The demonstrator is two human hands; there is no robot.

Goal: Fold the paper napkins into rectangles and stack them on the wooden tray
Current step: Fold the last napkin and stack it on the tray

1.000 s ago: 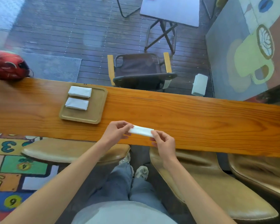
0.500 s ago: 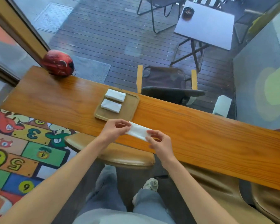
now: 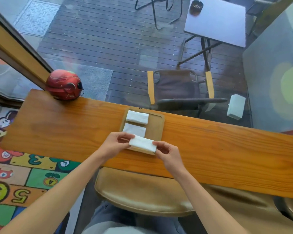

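Two folded napkins are already laid on the wooden tray point(image 3: 156, 127): the far napkin point(image 3: 137, 117) near the tray's back edge and the middle napkin point(image 3: 134, 130) just in front of it, side by side rather than one on the other. A third folded napkin point(image 3: 142, 144) is held at the tray's near edge, pinched at its left end by the left hand point(image 3: 114, 144) and at its right end by the right hand point(image 3: 167, 153), thumb and fingertips closed on the paper at both ends. Its far corner overlaps the middle napkin in this view; whether it touches the tray or hangs just above cannot be told. The fold looks finished, a tidy rectangle, so the step in hand is judged to be the placing. The desk point(image 3: 218, 149) carries no loose napkins, though a white block that may be a napkin pack point(image 3: 236, 106) is seen beyond its far edge. Whether more folding is left cannot be told.
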